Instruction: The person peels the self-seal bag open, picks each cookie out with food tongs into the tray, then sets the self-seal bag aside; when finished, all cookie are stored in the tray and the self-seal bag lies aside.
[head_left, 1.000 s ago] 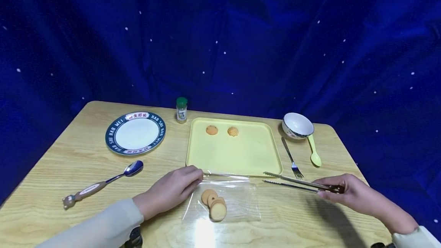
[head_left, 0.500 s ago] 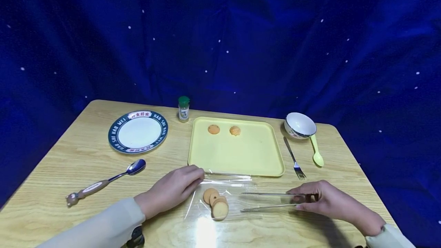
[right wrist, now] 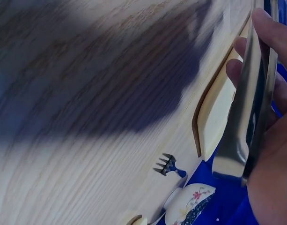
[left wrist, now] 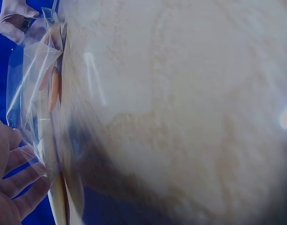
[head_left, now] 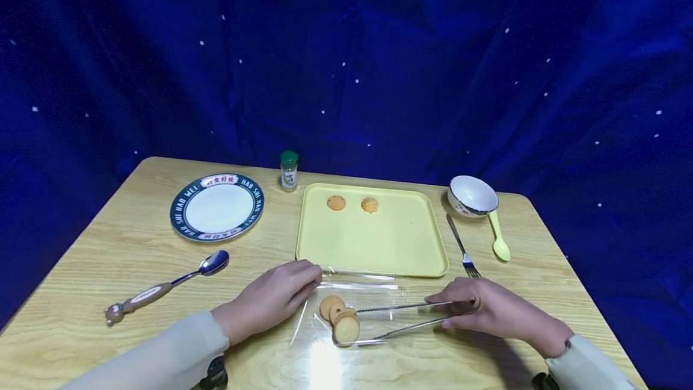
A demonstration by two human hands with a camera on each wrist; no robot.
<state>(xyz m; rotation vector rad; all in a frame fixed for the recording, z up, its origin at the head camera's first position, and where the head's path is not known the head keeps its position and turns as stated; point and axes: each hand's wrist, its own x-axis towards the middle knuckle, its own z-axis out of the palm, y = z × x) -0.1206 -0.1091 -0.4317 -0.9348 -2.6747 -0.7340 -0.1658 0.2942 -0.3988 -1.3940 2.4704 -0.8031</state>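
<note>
In the head view, a clear plastic bag (head_left: 384, 294) lies at the table's front with several round cookies (head_left: 346, 330) overlapping in it. My left hand (head_left: 273, 297) is at the bag's upper left corner; the left wrist view shows its thumb and fingers (left wrist: 24, 180) pinching the film. From the right, my right hand (head_left: 484, 309) grips metal tongs (head_left: 403, 307). Their arms are spread, and the tips reach the right side of the cookies. Whether the tips are inside the bag I cannot tell. The tongs' rounded end (right wrist: 230, 164) shows large in the right wrist view.
Behind the bag is a yellow tray (head_left: 373, 251) bearing two cookies. A plate (head_left: 216, 209), a bear-handled spoon (head_left: 146, 295) and a green-capped shaker (head_left: 289, 172) are to the left. A bowl (head_left: 472, 196), a fork (head_left: 460, 242) and a yellow spoon (head_left: 499, 239) are right.
My right hand has moved left with the tongs, bringing their tips from the tray's front right corner to the cookies in the bag. The left hand has stayed in place.
</note>
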